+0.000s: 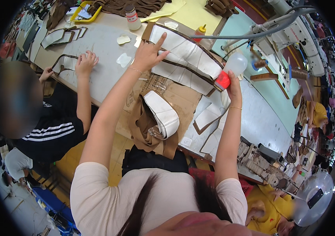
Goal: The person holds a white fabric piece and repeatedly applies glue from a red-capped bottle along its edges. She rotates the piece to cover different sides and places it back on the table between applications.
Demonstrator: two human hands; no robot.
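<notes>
My left hand (150, 53) lies with its fingers spread on the far left end of a long, curved brown strip with a white lining (189, 53). A second white-lined brown strip (181, 78) lies just nearer, partly beneath it. In my right hand (234, 84) is a squeeze bottle (237, 63) with a translucent rounded body and a red end. The red end points down and left at the right end of the strip. Closer to me, a looped bundle of white-lined brown pieces (162, 112) sits on the table's near edge, over a cardboard sheet (187, 97).
A co-worker's hand (85, 63) handles a brown-edged piece at left. A jar (132, 17), a yellow-capped bottle (201, 30) and a yellow tray (87, 11) stand farther back. A sewing machine (301, 35) and thread spools (299, 74) are at right. A grey hose (262, 34) crosses above the table.
</notes>
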